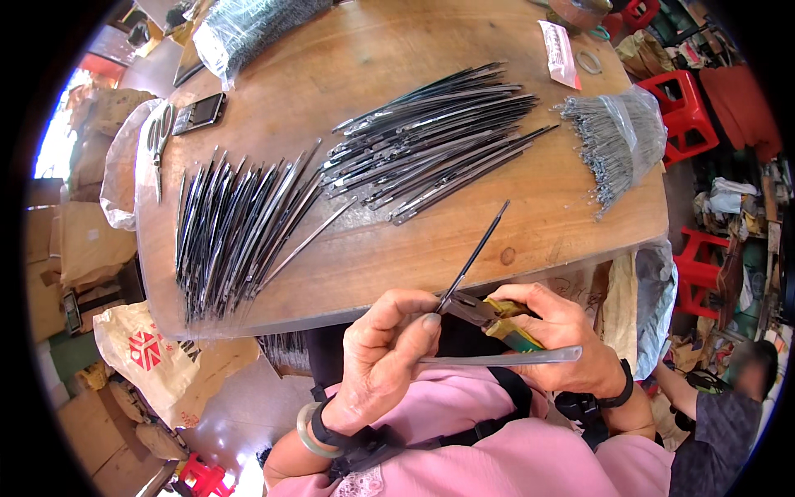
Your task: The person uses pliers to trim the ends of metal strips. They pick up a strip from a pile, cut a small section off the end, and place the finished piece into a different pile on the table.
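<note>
In my left hand (385,356), thumb and forefinger pinch a thin dark strip (477,248) that points up and away over the table's near edge. My right hand (551,331) is closed round pliers (509,327) with yellow and green handles; their jaws meet the strip beside my left fingertips. A flat grey translucent strip (513,358) runs from my left hand across below the pliers, and how it is held is hidden. Beyond my hands lie two loose piles of similar dark strips, a left pile (240,236) and a far middle pile (439,137).
On the wooden table (356,282) are scissors (158,149), a phone (199,113), a plastic-wrapped bundle of thin grey wires (617,137) and a bag of dark pieces (248,33). A paper sack (178,356) stands near left. Red stools (683,116) and a person (720,431) are at right.
</note>
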A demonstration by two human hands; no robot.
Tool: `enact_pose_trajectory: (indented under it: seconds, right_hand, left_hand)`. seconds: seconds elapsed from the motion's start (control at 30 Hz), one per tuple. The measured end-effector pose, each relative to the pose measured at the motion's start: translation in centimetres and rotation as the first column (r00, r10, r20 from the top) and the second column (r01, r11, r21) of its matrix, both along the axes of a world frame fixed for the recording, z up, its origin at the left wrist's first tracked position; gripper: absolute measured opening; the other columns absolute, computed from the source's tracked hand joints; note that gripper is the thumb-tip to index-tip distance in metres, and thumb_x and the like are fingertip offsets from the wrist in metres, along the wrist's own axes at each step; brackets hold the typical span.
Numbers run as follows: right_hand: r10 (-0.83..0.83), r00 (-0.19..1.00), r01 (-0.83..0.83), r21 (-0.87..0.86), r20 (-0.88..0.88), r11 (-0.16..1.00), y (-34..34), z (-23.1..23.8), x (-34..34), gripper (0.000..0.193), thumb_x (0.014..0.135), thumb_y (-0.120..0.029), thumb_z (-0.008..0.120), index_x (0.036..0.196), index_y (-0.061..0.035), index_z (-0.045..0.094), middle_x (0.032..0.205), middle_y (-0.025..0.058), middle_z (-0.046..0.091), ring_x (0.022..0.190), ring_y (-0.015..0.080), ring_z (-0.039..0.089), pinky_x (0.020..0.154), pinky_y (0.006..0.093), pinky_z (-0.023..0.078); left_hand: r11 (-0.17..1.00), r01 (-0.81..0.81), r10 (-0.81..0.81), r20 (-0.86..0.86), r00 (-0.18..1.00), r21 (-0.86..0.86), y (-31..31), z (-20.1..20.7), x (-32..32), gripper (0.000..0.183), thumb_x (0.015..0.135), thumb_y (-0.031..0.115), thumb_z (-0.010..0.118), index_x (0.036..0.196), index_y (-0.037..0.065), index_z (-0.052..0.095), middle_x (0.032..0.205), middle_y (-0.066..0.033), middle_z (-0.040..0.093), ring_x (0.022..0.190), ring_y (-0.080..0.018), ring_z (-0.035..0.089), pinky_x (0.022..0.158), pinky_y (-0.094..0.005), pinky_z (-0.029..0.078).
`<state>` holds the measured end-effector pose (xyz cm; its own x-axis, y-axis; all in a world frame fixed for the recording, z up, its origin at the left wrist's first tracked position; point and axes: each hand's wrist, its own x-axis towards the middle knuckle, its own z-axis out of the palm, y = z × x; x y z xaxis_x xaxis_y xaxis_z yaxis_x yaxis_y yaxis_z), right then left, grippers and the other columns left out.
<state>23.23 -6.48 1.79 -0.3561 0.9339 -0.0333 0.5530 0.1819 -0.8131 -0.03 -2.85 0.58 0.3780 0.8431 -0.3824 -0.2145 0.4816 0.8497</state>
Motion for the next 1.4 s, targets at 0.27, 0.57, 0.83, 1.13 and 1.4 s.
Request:
enact_pose_trajectory:
  seconds: [0.27,0.57,0.83,1.13,1.4]
  right_hand:
    - [0.117,0.990,-0.119,0.016,0.080,0.993,-0.2,-1.2,-0.6,0.027,0.079,-0.013,0.074,0.094,0.0035,0.059,0.097,0.0172,0.056,0.083,0.0351,0.061,0.069,0.0403,0.053]
    - [-0.142,0.937,0.071,0.226,0.318,0.972,2.8,0.6,4.8,0.037,0.074,-0.012,0.076,0.108,-0.0005,0.067,0.105,0.0165,0.063,0.087,0.0330,0.065,0.072,0.0403,0.056]
    - [-0.133,0.650,-0.344,0.445,0.748,0.827,7.0,-1.1,10.5,0.014,0.070,-0.007,0.064,0.081,0.0012,0.060,0.107,0.0157,0.059,0.089,0.0296,0.058,0.076,0.0379,0.052]
    - [-0.426,0.897,0.273,0.610,0.119,0.744,4.4,5.6,2.9,0.016,0.073,0.000,0.071,0.087,0.0033,0.062,0.110,0.0180,0.060,0.079,0.0243,0.058,0.072,0.0361,0.050]
    - [-0.588,0.805,0.588,0.232,-0.078,0.774,-0.4,-0.5,6.1,0.016,0.090,-0.011,0.070,0.098,0.0006,0.064,0.111,0.0126,0.061,0.092,0.0171,0.058,0.079,0.0287,0.045]
  left_hand:
    - [1.000,0.000,-0.003,-0.148,0.989,-0.026,0.0,-0.8,-0.4,0.011,0.099,0.002,0.056,0.108,-0.002,0.062,0.072,0.0005,0.058,0.058,-0.0031,0.045,0.051,-0.0190,0.035]
    - [0.940,-0.309,0.339,-0.300,0.892,0.144,2.9,-0.1,-7.8,0.008,0.099,0.005,0.054,0.104,0.001,0.059,0.069,-0.0019,0.055,0.044,-0.0056,0.039,0.036,-0.0203,0.026]
    - [0.713,0.266,0.556,-0.755,0.348,0.648,5.3,0.9,-8.6,0.045,0.083,-0.007,0.061,0.128,-0.002,0.057,0.123,-0.0153,0.054,0.119,-0.0262,0.053,0.099,-0.0364,0.043]
    - [0.575,0.596,0.332,-0.826,0.456,0.561,7.4,-2.6,2.5,0.025,0.082,0.009,0.071,0.102,0.000,0.060,0.091,-0.0161,0.052,0.087,-0.0360,0.058,0.073,-0.0445,0.049]
    - [0.554,0.541,0.380,-0.771,0.511,0.632,7.8,-3.1,1.1,0.013,0.081,0.004,0.068,0.085,0.005,0.056,0.085,-0.0135,0.052,0.077,-0.0356,0.059,0.062,-0.0452,0.047]
